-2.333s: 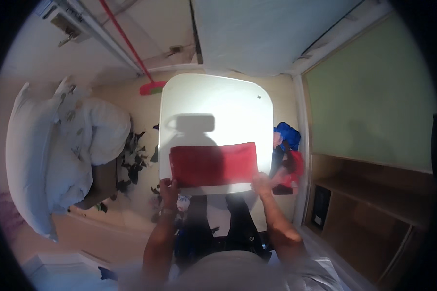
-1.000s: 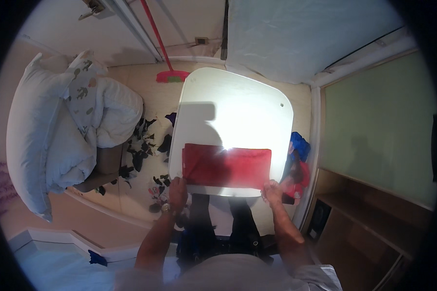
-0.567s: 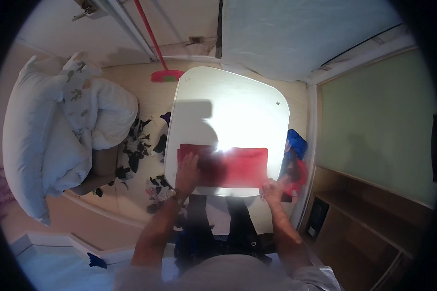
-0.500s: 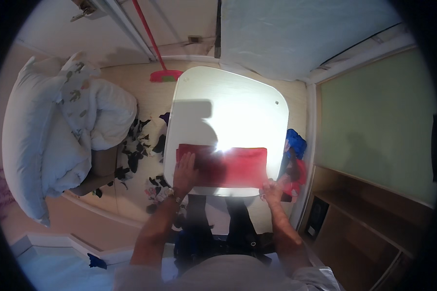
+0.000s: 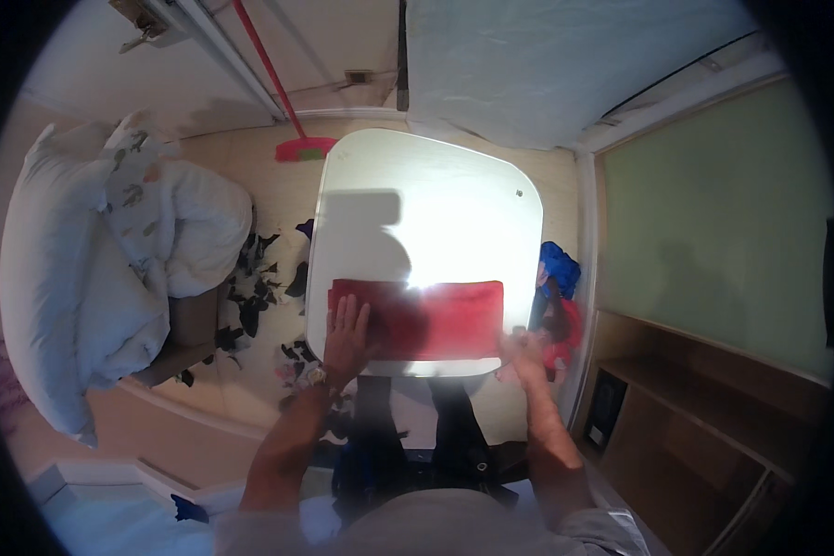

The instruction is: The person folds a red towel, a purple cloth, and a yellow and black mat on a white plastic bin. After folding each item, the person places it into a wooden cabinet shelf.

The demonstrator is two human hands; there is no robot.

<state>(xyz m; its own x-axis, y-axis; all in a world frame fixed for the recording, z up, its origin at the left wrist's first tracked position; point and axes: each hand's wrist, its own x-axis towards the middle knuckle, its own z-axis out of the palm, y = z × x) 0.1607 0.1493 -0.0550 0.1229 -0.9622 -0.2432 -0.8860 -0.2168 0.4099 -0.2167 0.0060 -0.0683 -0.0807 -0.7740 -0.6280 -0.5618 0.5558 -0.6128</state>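
Across the table, red cloth stretches sideways, left hand flat, right hand blurred, grip unclear.

Glare bleaches the table; shadowed red cloth seems blurred.

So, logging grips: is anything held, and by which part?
Left hand lies flat on the red cloth, not gripping; right hand, blurred, is at the cloth's near right corner: hold unclear.

Cloth on worktop, toward near edge. Left: bedding on probably a box; scraps on floor between bedding and worktop. Broom behind, left. Right: fabric pile, shelf farther right.
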